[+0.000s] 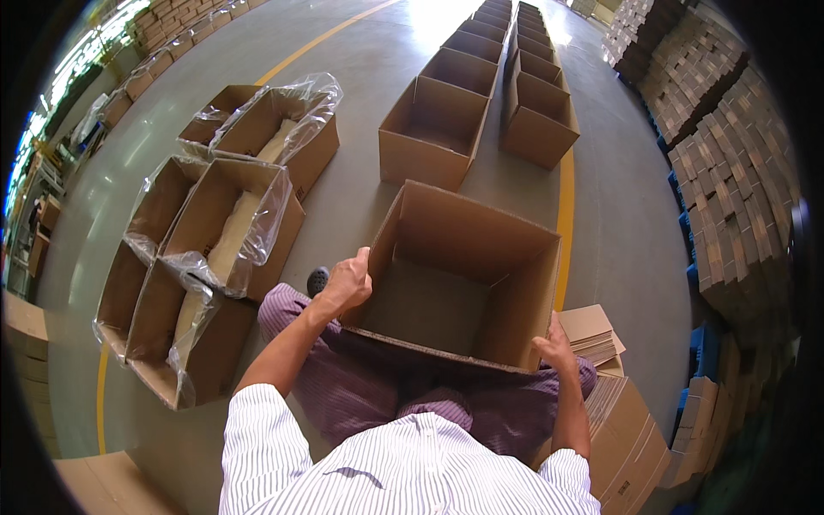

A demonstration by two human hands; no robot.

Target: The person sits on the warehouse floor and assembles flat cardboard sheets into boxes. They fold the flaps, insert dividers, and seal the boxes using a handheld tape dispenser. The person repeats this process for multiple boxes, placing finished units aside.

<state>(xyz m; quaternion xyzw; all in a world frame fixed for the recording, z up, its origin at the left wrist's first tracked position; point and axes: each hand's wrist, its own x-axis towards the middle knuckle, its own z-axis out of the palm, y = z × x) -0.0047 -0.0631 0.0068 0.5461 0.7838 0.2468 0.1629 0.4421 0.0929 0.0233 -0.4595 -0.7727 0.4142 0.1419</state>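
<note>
A brown cardboard box (468, 215), open at the top, stands in front of me between my knees. Grey floor seems to show through its bottom. My left hand (348, 281) grips the left wall near the rim, thumb pointing up. At the right near corner, my right hand (556, 345) is closed on the box's side, its fingers partly hidden behind the cardboard. Just beyond this box, two rows of open boxes run away from me, starting with a left-row box (425, 153) and a right-row box (541, 137).
Flat folded cardboard (622, 438) is piled at my right. On my left are boxes lined with clear plastic (270, 215), some holding pale material. Stacked cardboard (730, 189) stands on blue pallets along the right. A yellow line (566, 223) crosses the grey floor.
</note>
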